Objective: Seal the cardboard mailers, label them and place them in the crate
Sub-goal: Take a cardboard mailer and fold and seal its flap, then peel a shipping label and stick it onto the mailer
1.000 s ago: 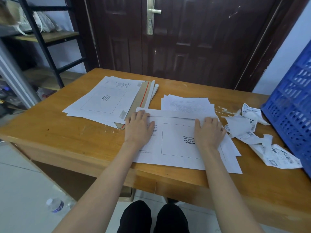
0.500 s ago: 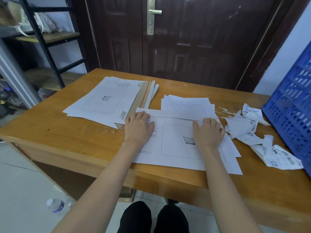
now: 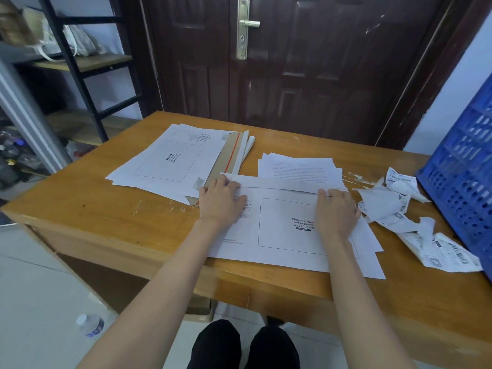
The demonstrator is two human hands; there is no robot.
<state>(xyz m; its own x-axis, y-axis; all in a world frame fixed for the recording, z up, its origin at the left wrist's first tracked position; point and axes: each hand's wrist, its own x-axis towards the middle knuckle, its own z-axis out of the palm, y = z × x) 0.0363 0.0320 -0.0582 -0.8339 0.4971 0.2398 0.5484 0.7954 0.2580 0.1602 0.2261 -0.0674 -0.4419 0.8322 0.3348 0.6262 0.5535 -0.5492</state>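
At the upper left of the desk [image 3: 80,209] lies my stack [image 3: 175,161] of unsealed mailers, and just right of it my left hand [image 3: 221,203] lies flat, fingers straight, on the left end of the mailer [image 3: 282,225] at frame centre. My right hand [image 3: 336,211] presses flat with straight fingers on its folded flap, holding nothing. Further right sit crumpled labels [image 3: 394,209], then the blue crate [image 3: 463,171] at the right edge.

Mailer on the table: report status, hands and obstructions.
Left hand and right hand flat, pressing the folded flap. Mailer unlabelled, not crated. Blue crate at right; crumpled label scraps lie between.
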